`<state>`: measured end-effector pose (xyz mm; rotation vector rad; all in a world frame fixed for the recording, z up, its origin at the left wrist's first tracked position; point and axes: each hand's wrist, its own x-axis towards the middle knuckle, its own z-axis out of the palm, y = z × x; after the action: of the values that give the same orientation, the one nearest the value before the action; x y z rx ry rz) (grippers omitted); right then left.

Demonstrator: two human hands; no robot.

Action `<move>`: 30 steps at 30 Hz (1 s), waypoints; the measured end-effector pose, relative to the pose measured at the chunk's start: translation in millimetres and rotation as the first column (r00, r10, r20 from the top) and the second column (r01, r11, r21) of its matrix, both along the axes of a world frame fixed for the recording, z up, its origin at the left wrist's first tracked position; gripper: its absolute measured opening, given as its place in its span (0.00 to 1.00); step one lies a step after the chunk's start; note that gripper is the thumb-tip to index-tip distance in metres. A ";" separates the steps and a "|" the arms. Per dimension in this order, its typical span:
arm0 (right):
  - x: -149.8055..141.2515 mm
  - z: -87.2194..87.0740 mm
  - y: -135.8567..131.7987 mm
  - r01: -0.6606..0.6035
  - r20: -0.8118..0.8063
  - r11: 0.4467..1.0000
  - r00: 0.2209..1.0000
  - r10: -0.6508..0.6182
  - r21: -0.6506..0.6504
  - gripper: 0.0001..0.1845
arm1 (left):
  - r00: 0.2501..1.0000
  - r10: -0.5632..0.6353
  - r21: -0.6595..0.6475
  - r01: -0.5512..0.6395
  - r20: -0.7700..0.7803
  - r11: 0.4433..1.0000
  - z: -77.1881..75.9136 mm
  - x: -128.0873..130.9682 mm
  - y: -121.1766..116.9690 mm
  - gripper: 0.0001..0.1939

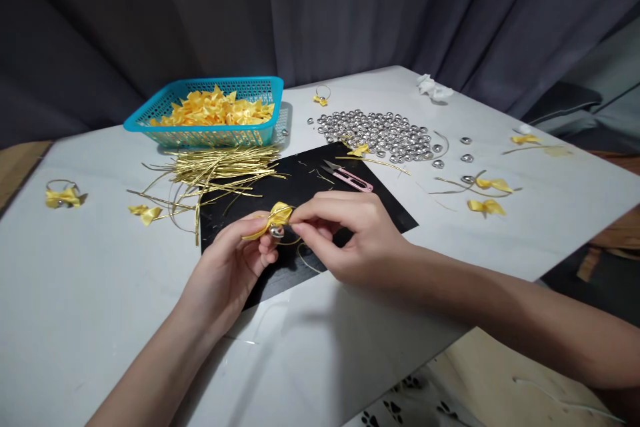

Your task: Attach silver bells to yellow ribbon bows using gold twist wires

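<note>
My left hand (240,247) pinches a yellow ribbon bow (280,214) between thumb and fingers, above a black mat (273,287). A small silver bell (276,231) hangs at the bow's lower side, by my left fingertips. From the right, my right hand (345,227) has thumb and forefinger closed at the bow's edge, on what looks like the gold wire tie around it. The exact grip there is partly hidden by the fingers. A thin loop of gold wire (306,259) shows below the hands. Pink thread snips (350,177) lie on the mat behind my right hand.
A blue basket (200,127) full of yellow bows stands at the back left. Before it lies a pile of gold wire ties (225,167). Many silver bells (377,133) are spread behind the mat. Loose bows (486,207) lie at right, crumpled tissue (433,89) at back.
</note>
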<state>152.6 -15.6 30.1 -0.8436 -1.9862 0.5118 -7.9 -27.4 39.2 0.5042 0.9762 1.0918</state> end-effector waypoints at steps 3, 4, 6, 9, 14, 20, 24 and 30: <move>-0.5 1.3 -1.2 0.009 -0.002 1.000 1.000 -0.009 -0.017 0.08 | 0.999 -0.011 0.057 0.014 -0.045 0.998 -1.8 0.3 0.8 0.03; -0.6 1.5 -1.6 0.010 -0.004 1.000 1.000 -0.010 -0.021 0.08 | 0.998 -0.011 0.075 0.016 -0.061 0.997 -2.2 0.5 1.1 0.02; -0.7 1.4 -2.3 0.005 -0.008 1.000 1.000 -0.005 -0.027 0.08 | 0.996 -0.013 0.100 0.022 -0.088 0.995 -2.4 1.0 1.3 0.02; -0.8 0.6 -2.8 -0.007 -0.015 0.999 1.000 0.007 -0.031 0.07 | 0.992 -0.013 0.116 0.028 -0.125 0.993 -1.8 1.7 1.4 0.03; -0.7 -0.8 -0.9 -0.046 -0.017 0.999 0.999 0.045 -0.009 0.07 | 0.980 0.004 0.146 0.026 -0.198 0.989 0.4 2.5 0.5 0.03; -1.1 -4.4 2.2 -0.097 -0.044 0.992 0.994 0.100 0.077 0.07 | 0.939 0.058 0.243 0.028 -0.338 0.970 2.8 0.8 -2.9 0.05; -1.0 -7.2 2.9 -0.120 -0.059 0.988 0.990 0.126 0.101 0.07 | 0.926 0.090 0.292 0.023 -0.366 0.956 5.5 0.9 -5.5 0.07; -2.1 -9.1 0.9 -0.113 -0.097 0.986 0.987 0.125 0.121 0.07 | 0.939 0.065 0.265 0.028 -0.337 0.964 8.1 3.6 -7.3 0.07</move>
<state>150.4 -14.7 21.0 -0.6175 -1.9575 0.4943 -4.4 -34.7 47.3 0.9320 1.1436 1.1828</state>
